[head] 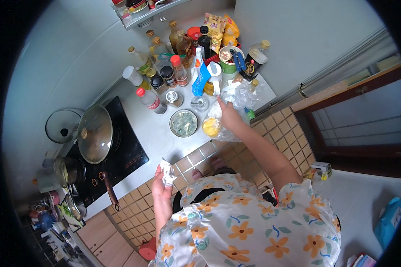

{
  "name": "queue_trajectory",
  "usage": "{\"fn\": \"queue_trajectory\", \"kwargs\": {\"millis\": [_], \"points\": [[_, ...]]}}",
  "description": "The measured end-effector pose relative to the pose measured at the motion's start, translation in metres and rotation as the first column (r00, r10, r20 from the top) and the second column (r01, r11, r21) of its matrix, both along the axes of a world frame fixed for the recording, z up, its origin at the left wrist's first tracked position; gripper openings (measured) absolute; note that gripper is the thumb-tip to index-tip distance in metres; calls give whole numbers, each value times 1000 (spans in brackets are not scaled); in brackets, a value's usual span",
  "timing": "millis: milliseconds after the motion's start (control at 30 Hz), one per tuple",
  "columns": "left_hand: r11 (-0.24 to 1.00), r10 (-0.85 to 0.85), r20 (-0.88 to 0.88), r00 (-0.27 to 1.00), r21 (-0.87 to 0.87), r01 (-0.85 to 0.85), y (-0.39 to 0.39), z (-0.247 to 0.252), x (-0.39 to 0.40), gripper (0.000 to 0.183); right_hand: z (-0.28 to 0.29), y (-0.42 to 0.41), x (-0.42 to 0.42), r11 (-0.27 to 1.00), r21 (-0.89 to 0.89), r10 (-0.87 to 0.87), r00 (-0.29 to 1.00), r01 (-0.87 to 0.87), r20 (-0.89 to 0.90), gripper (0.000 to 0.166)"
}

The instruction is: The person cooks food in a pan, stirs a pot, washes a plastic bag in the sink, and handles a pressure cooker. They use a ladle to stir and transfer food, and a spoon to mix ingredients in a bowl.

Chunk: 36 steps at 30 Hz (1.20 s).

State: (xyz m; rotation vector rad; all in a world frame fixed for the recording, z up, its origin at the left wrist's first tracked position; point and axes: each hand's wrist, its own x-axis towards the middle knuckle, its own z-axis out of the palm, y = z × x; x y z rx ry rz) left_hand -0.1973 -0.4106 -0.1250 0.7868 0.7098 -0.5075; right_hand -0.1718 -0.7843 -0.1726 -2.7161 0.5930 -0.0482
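Note:
My left hand [161, 187] holds a crumpled white tissue or cloth [167, 173] in front of the counter edge. Over the right part of the counter, my right hand [230, 116] reaches out with its index finger extended. That fingertip is at the lower end of the white handle of a jug [214, 75] with yellowish liquid; whether they touch is unclear. Under and beside this hand lies a clear plastic bag [232, 135] with a yellow item [211, 127] in it. A round bowl [183, 123] of pale food with green bits stands to its left.
Left on the black cooktop [130, 157] sit a lidded wok [95, 135] and a pot [65, 172]. A wooden handle [110, 190] juts past the counter edge. Behind the bowl stand a small glass jar [173, 98], a red-capped bottle [152, 101] and several seasoning bottles.

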Motion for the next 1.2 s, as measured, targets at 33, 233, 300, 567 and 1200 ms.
{"fn": "queue_trajectory", "kwargs": {"millis": [33,233,300,567,1200], "points": [[1000,2,8,1000,-16,-2,2,-2,1,38,8,2,-4,1000,30,-3,997,0,83,78],[998,13,29,999,-62,-11,15,-11,-3,38,78,-48,-36,969,62,-246,903,240,353,50],[995,-27,31,999,-94,30,14,-16,-3,38,51,-73,-39,967,-124,-179,937,225,300,46],[998,-26,60,998,-60,30,3,7,1,36,9,-107,-58,595,799,-621,683,91,385,28],[994,-24,336,941,-91,58,-59,107,0,24,128,131,-75,-82,984,90,982,-160,167,31]]}}
